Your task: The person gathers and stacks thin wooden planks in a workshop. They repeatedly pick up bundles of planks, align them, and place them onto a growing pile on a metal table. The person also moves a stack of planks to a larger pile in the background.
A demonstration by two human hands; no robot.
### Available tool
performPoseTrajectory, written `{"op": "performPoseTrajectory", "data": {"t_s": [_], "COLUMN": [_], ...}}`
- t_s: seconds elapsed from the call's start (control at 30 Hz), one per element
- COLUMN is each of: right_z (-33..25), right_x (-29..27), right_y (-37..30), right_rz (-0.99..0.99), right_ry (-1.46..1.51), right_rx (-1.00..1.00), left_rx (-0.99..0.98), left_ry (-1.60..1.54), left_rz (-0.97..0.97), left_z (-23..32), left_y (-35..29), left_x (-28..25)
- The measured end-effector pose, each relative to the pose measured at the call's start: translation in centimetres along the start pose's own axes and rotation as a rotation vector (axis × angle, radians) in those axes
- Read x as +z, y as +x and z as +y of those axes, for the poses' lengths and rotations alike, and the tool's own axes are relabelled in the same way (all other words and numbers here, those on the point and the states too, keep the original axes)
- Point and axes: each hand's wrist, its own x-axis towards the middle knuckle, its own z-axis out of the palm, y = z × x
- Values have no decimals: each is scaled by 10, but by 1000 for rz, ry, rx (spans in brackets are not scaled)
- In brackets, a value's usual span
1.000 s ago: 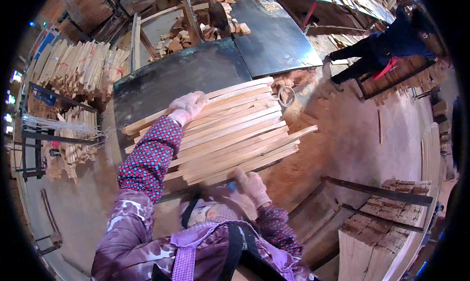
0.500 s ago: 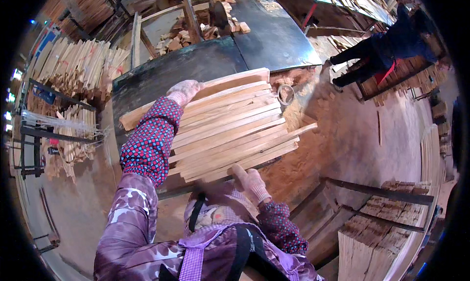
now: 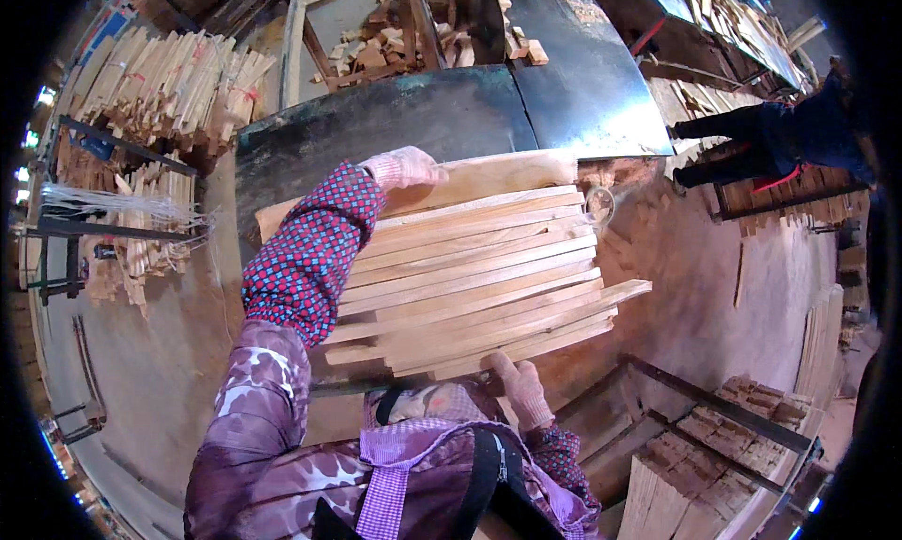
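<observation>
A row of long pale wooden strips (image 3: 479,267) lies side by side in front of me, their ends uneven. Along the far side, a wider board (image 3: 512,172) shows its broad face. My left hand (image 3: 406,167), in a light knitted glove, is closed over that board's upper edge. My right hand (image 3: 521,390), gloved too, is closed at the near edge of the strips, close to their right end; its fingertips are partly hidden. One strip (image 3: 625,292) sticks out past the others on the right.
Beyond the strips is a dark metal saw table (image 3: 395,117) with an upright round blade (image 3: 488,23) and offcuts (image 3: 376,46). Bundled strips (image 3: 160,79) stand on the left. A wood stack (image 3: 695,455) sits at lower right behind a metal frame. A person (image 3: 799,131) stands at far right.
The view has shifted, so the strips appear farther right. The far board has tipped to show more of its broad face under my left hand. My right hand remains by the near edge.
</observation>
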Motion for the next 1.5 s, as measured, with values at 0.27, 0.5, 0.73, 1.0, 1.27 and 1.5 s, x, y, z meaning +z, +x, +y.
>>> {"op": "performPoseTrajectory", "data": {"t_s": [0.27, 0.5, 0.73, 1.0, 1.27, 1.5], "right_z": [11, 22, 21, 17, 17, 45], "right_x": [-2, -2, -2, -6, -7, -15], "right_y": [-3, -20, -28, -23, -21, -18], "right_rz": [33, 53, 33, -17, -54, -135], "right_ry": [-21, 77, 191, 1, 66, -21], "right_rx": [138, 261, 173, 12, 53, -5], "left_rx": [134, 361, 345, 355, 402, 425], "left_ry": [316, 464, 439, 464, 479, 526], "left_rz": [127, 645, 520, 548, 646, 644], "left_z": [20, 2, 2, 1, 8, 12], "left_y": [-38, -60, -61, -59, -60, -65], "left_x": [27, 49, 36, 38, 35, 25]}}
